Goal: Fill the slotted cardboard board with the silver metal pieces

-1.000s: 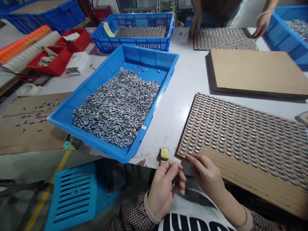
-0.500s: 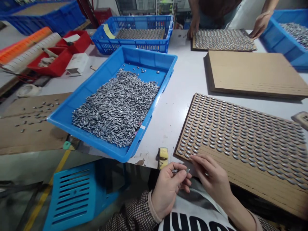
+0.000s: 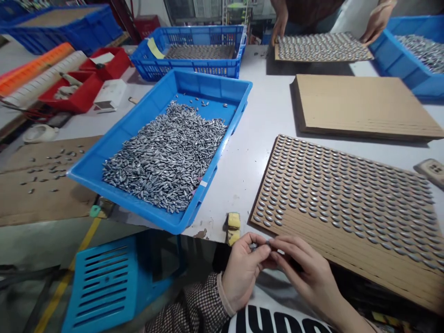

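Curled round a few small silver spindle-shaped metal pieces (image 3: pixel 254 247), my left hand (image 3: pixel 243 270) is in front of the table edge. My right hand (image 3: pixel 307 268) meets it, thumb and fingertips pinched at a metal piece (image 3: pixel 268 242) by the left fingertips. Just beyond my right hand lies a grooved cardboard board (image 3: pixel 312 240), with rows of the same pieces covering its far part; the near strip is bare. To the left, a blue tray (image 3: pixel 222 159) contains a large heap of loose metal pieces (image 3: pixel 166 157).
Across the table, another person's hands (image 3: pixel 378 21) hold a filled board (image 3: pixel 322 48) above the surface. Stacked cardboard (image 3: pixel 360 104) lies nearer. A blue crate (image 3: pixel 189 69), red bins (image 3: pixel 78 99) and yellow blocks (image 3: pixel 233 221) are also around. A blue stool (image 3: pixel 104 282) stands below left.
My right hand has moved from the board's near left corner to the pieces in my left hand. The other person's board has risen off the table.
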A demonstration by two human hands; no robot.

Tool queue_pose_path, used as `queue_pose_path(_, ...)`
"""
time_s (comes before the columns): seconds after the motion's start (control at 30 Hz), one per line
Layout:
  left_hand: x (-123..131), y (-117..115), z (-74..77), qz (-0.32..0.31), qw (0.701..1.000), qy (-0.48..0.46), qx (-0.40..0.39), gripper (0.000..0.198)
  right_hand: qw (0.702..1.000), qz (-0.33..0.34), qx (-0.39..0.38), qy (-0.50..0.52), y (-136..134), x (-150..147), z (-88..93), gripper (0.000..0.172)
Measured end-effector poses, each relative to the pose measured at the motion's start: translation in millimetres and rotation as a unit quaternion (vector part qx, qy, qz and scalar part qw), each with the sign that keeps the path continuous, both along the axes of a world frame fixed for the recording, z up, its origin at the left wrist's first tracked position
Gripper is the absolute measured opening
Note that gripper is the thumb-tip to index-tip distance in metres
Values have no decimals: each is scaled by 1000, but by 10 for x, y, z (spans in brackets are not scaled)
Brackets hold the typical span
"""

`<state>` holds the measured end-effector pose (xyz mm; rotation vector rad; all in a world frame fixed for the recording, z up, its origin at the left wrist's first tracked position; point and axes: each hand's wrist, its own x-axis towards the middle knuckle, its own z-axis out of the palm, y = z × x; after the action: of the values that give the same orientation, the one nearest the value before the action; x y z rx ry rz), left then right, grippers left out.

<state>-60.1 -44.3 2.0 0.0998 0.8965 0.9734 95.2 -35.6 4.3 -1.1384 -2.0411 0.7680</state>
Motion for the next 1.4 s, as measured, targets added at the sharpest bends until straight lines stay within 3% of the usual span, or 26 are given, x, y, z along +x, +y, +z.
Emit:
queue_pose_path(0.3, 41, 4, -23, -33, 999, -14, -28, 11, 998, -35, 21, -50, -1, 116, -208, 24)
queue_pose_path(0.43, 40, 25, -14, -6, 997, -15, -74, 19, 991, -87, 60, -77, 105, 173, -324, 18)
queue_pose_path(0.63, 34, -4, -49, -20, 997, -3, -79, 20, 981, -93, 106, -130, 184, 136, -431, 16)
queue_pose_path(0.8, 33, -25, -97, -41, 997, 9, -64, 29, 975, -101, 107, -167, 195, 119, -432, 17)
queue_pose_path(0.93, 33, -22, -88, -24, 998, 0, -65, 31, 976, -80, 107, -174, 202, 138, -424, 18)
queue_pose_path(1.17, 38, -20, -69, -19, 998, 0, -59, 20, 974, -66, 108, -190, 207, 155, -438, 22)
queue_pose_path(1.4, 50, -13, -94, -24, 999, 45, -11, 29, 992, -55, 50, -100, 170, 212, -269, 23)
